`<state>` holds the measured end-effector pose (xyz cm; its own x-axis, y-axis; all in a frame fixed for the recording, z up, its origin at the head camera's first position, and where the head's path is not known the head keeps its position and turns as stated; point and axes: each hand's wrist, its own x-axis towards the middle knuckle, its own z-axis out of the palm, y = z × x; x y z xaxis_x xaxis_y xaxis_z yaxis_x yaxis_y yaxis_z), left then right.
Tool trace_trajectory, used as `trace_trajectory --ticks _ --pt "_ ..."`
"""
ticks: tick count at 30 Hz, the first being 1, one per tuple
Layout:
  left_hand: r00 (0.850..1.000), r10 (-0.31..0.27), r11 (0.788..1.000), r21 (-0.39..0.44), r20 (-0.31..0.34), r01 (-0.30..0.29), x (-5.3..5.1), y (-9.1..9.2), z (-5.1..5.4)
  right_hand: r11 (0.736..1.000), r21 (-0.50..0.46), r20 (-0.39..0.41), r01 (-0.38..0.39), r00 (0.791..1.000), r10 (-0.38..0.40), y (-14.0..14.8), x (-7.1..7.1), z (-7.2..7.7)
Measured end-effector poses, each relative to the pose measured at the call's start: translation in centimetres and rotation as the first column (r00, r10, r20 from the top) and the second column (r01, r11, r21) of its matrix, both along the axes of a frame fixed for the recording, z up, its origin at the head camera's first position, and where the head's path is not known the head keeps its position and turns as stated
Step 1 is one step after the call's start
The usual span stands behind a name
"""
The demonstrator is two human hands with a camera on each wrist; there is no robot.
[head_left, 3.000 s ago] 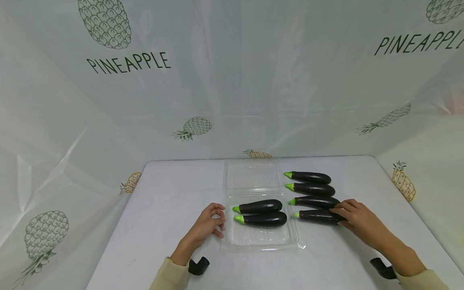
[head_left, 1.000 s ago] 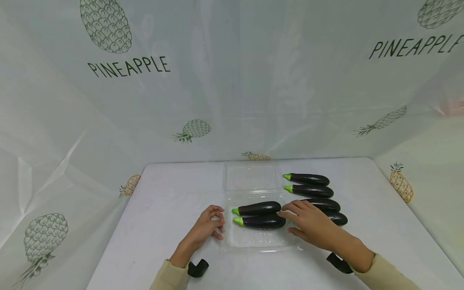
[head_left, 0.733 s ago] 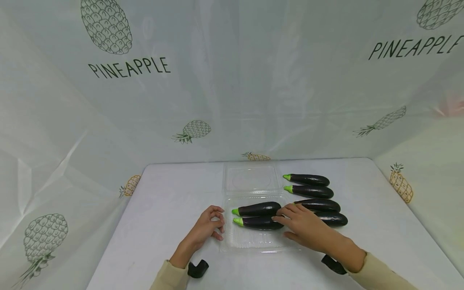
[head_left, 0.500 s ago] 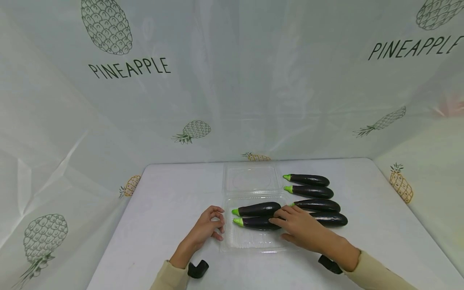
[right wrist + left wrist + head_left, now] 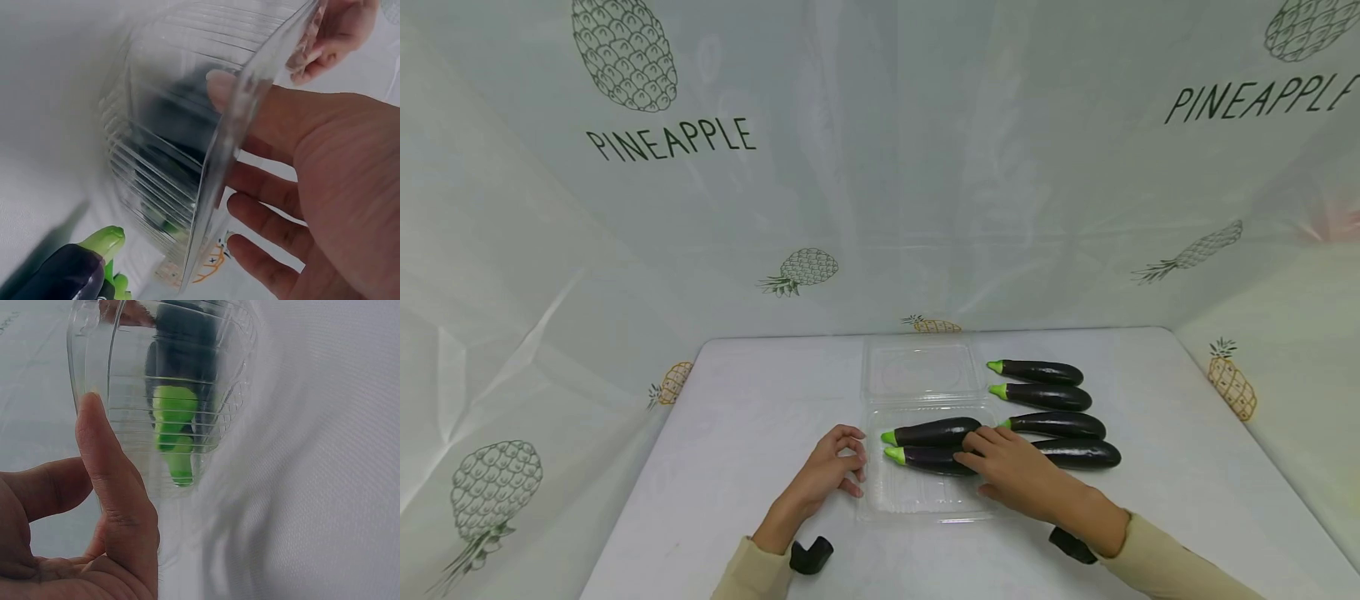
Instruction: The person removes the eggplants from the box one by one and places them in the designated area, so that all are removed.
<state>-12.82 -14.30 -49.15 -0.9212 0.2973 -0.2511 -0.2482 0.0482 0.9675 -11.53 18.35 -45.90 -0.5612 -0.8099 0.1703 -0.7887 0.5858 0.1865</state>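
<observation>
A clear plastic clamshell container (image 5: 917,496) lies with its lid (image 5: 917,367) folded back. Two dark eggplants (image 5: 934,432) with green stem ends are side by side in its base. Over the thick end of the nearer eggplant (image 5: 928,460) is my right hand (image 5: 1018,468), fingers loosely bent and partly covering it. In the right wrist view the thumb (image 5: 220,87) shows by the container wall, close to the dark eggplants; firm contact is not visible. At the container's left edge my left hand (image 5: 829,468) has relaxed fingers, its thumb side near the rim (image 5: 112,362).
Several more eggplants (image 5: 1043,372) lie in a column on the white table (image 5: 760,400), right of the container. The nearest of them (image 5: 1078,453) is partly behind the right hand. A pineapple-print sheet (image 5: 880,167) hangs behind the table.
My right hand has left the nearest eggplant on the right and moved left over the container, onto the nearer eggplant's thick end. The left hand and the eggplants stay about where they were.
</observation>
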Motion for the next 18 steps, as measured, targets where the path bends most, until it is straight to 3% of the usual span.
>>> trace_trajectory --ticks 10,18 --pt "1.0 -0.003 1.0 0.004 -0.003 0.003 -0.03 0.0 -0.06 0.999 0.002 0.006 0.045 0.999 -0.045 -0.37 -0.1 -0.31" --pt "1.0 -0.001 1.0 0.005 -0.002 0.001 -0.08 0.05 -0.05 0.999 -0.046 -0.018 0.02 1.0 -0.021 -0.34 -0.44 -0.81"
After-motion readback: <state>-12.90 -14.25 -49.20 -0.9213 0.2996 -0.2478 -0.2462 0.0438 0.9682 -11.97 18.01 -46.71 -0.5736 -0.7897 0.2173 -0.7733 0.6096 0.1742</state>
